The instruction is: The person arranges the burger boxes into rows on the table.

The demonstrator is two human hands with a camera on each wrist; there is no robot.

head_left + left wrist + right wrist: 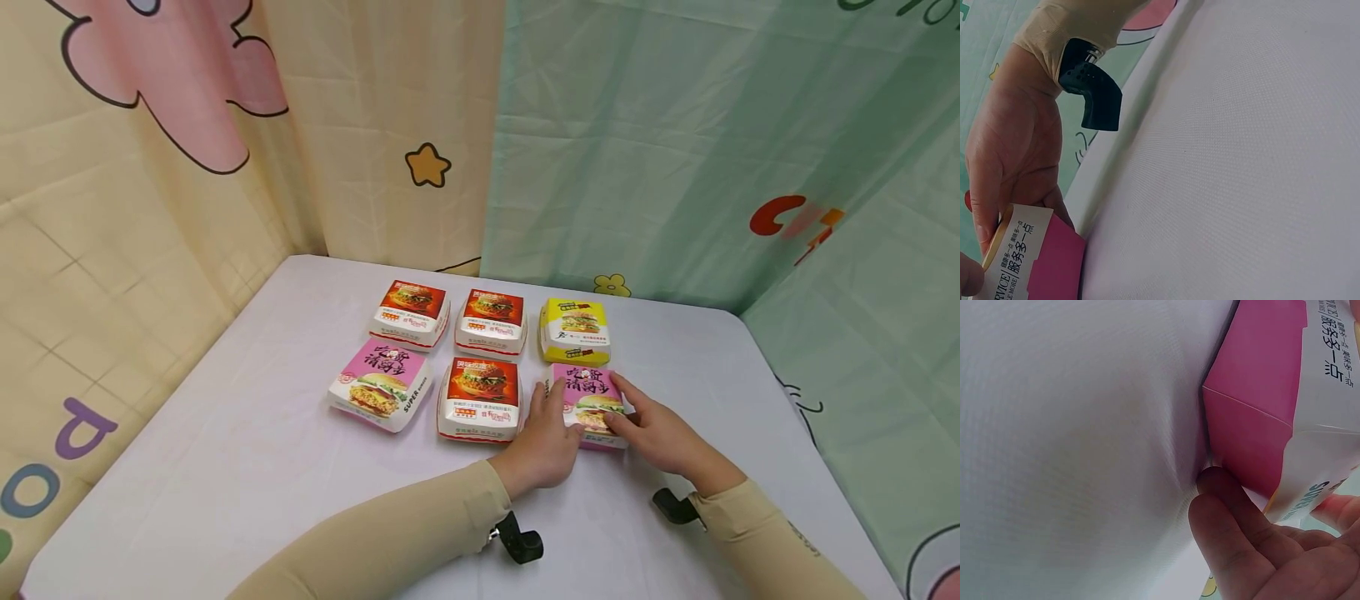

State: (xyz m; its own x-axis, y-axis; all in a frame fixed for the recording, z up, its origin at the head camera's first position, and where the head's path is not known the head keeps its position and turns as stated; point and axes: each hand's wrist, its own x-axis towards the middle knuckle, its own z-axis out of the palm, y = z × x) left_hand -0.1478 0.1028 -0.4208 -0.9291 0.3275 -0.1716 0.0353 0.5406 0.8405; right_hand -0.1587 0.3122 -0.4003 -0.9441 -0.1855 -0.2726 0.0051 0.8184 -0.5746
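Both hands are at the pink-and-white burger box (588,393) in the front right of the group, which rests on the table. My left hand (545,442) holds its left side, fingers along the edge and thumb at the front corner. My right hand (663,433) grips the right side, its thumb over the top near the front corner. In the right wrist view its fingertips (1216,519) reach the box's pink base (1254,437) low by the tablecloth. The left wrist view shows the right hand across the box front (1016,262), with the left thumb at the frame's edge.
Left of that box stands a red-and-white burger box (480,400), then another pink one (382,383). Behind are two more red-and-white boxes (410,312) (491,321) and a yellow one (575,331). Printed curtains (630,150) enclose the white table (225,433).
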